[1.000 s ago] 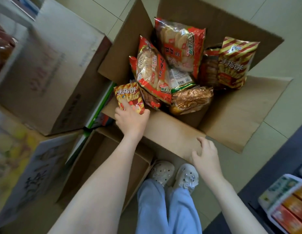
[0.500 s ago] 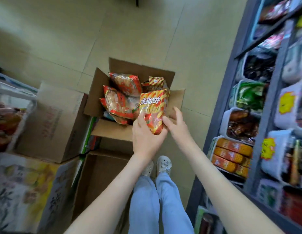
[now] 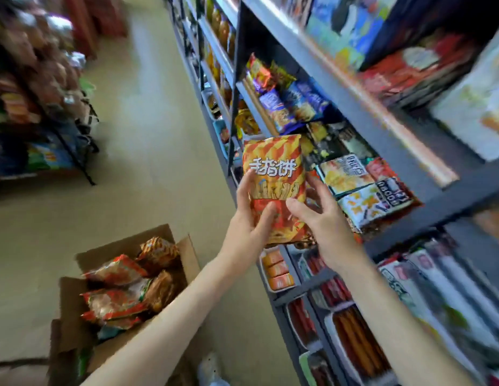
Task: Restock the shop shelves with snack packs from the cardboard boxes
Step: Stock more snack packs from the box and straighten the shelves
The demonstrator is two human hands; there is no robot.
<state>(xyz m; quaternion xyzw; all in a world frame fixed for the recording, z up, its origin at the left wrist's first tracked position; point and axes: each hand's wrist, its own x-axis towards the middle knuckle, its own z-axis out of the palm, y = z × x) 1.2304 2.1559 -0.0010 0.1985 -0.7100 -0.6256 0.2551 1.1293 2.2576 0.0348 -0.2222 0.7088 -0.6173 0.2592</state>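
Filling the right half, tall grey shelving [image 3: 326, 73] in several tiers, crowded with bags and boxes, much of it smeared by blur; spread across the middle, the pale tiled floor [image 3: 159, 151] of an aisle; on the far left, a dark wire rack [image 3: 25, 112] heaped with bagged goods, too blurred to read; at lower left on the floor, an open cardboard box [image 3: 71, 307], flaps up, its near corner crossed by the left forearm [image 3: 173, 324]; inside it, a loose pile of red-and-orange packs [image 3: 114, 299], lying at all angles; raised well above and to the right of the box, the striped snack pack [image 3: 273, 162], upright, printed face toward the camera with white characters across an orange-and-yellow pattern, held in the air just in front of the middle tier, not resting on any shelf; on its left edge, the left hand [image 3: 249, 227], fingers curled round the side and thumb pressed over the lower front; on its right edge, the right hand [image 3: 326, 227], thumb laid on the front, fingers reaching round behind, gripping too; directly below the pack, a white tray [image 3: 270, 289] of small orange bars on a lower tier; at the bottom edge, a pale shoe [image 3: 212, 369], blurred.
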